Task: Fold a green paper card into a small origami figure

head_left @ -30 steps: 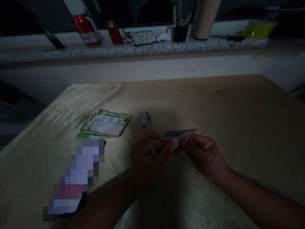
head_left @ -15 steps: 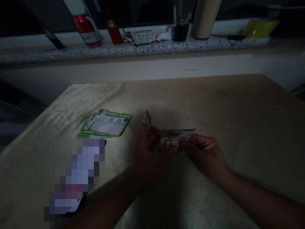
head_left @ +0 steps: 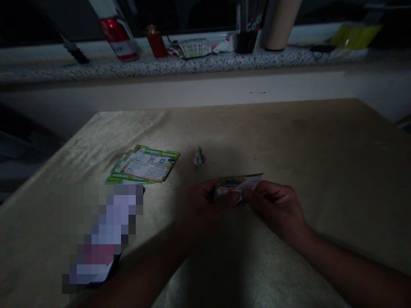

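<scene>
Held low over the table is a printed flyer (head_left: 239, 182), with a picture and text on its upper face. My left hand (head_left: 205, 203) pinches its left side, thumb on top. From the right, my right hand (head_left: 278, 205) grips the near edge between thumb and fingers, the two thumbs almost meeting. Just beyond my left hand lies a small folded paper piece (head_left: 199, 159) with a pointed green tip. Off to the left is a fanned stack of green and white flyers (head_left: 149, 164). The underside of the held flyer is hidden.
A phone with a blurred-out screen (head_left: 105, 231) lies by my left forearm. Along the granite sill (head_left: 205, 65) stand a red can (head_left: 117, 38), a small red bottle (head_left: 156, 42), a crumpled wrapper (head_left: 194, 48), a glass of dark drink (head_left: 247, 38) and a beige cylinder (head_left: 281, 25).
My left hand has drawn back toward me from the folded paper piece, its fingers now closing on the flyer's left side. My right hand keeps its grip.
</scene>
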Demonstrator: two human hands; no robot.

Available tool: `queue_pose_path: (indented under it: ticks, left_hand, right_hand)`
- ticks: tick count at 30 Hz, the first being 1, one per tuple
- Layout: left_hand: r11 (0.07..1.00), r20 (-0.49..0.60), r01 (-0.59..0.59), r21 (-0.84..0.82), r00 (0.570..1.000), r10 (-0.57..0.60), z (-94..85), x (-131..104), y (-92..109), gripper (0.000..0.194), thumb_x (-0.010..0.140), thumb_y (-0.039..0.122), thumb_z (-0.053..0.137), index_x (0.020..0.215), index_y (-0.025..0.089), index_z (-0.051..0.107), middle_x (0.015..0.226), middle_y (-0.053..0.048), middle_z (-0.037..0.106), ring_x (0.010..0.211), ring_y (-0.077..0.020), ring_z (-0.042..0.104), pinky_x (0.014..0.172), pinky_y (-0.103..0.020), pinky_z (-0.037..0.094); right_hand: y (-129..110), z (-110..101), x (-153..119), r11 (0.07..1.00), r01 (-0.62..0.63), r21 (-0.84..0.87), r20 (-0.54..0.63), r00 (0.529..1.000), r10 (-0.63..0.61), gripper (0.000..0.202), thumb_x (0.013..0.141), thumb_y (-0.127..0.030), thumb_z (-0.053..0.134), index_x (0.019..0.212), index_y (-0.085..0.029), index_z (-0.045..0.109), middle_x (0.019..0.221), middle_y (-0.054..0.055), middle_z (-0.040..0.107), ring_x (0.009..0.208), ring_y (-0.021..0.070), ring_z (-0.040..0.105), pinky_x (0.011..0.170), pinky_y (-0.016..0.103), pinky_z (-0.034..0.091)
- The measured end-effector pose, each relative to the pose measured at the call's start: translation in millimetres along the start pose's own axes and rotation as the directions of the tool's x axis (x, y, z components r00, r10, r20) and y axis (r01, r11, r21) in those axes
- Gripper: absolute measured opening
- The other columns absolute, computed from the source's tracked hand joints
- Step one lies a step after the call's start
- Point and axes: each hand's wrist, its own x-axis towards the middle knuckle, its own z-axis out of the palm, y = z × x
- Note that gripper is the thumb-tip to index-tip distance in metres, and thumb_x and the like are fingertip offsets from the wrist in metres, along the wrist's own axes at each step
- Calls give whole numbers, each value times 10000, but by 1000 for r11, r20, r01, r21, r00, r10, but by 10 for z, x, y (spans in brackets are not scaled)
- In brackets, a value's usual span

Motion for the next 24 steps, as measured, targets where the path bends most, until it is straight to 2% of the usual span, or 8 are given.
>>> queue_pose_path:
  ticks: [6, 11, 15, 20, 24]
  left_hand:
    - [1000, -2, 17, 0, 1000, -17, -15, 14, -31, 116, 775, 227, 830, 888, 208, 809, 850, -49, 827, 744, -200, 795, 665, -263, 659]
    - [1000, -1, 12, 13, 1000, -12, -8, 14, -21, 117, 783, 243, 824, 894, 210, 809, 857, -58, 827, 739, -193, 792, 665, -265, 657]
    - [999, 3, 0, 34, 1000, 0, 3, 8, -1, 105, 782, 243, 809, 882, 210, 807, 839, -59, 824, 710, -196, 785, 642, -281, 657]
    - [999, -8, -4, 47, 1000, 4, 3, 13, -3, 118, 774, 258, 803, 881, 208, 805, 820, -66, 821, 702, -212, 782, 631, -311, 657]
    - [993, -13, 11, 118, 1000, -10, -34, 22, 9, 89, 769, 259, 797, 835, 200, 806, 753, -59, 805, 639, -192, 754, 560, -268, 611]
  right_hand:
    - [-16, 10, 3, 1000, 9, -16, -13, 1000, -9, 168, 709, -330, 895, 645, -225, 781, 593, -4, 711, 515, 119, 611, 569, 264, 547]
    - [-17, 22, -1, 1000, 5, -16, -25, 1000, -5, 209, 745, -356, 869, 619, -230, 759, 515, -22, 650, 479, 122, 585, 565, 290, 556]
    - [-5, 5, -2, 998, 5, -62, -23, 1000, -6, 198, 740, -370, 867, 654, -220, 772, 582, 3, 700, 520, 144, 624, 556, 300, 559]
    - [2, -5, 1, 999, 0, -37, -22, 1000, -1, 189, 709, -362, 888, 659, -215, 780, 599, 17, 719, 560, 156, 658, 568, 292, 566]
    - [12, -19, 0, 998, -9, -64, -14, 1000, 8, 164, 710, -347, 889, 674, -213, 800, 644, 33, 743, 594, 155, 667, 562, 271, 546]
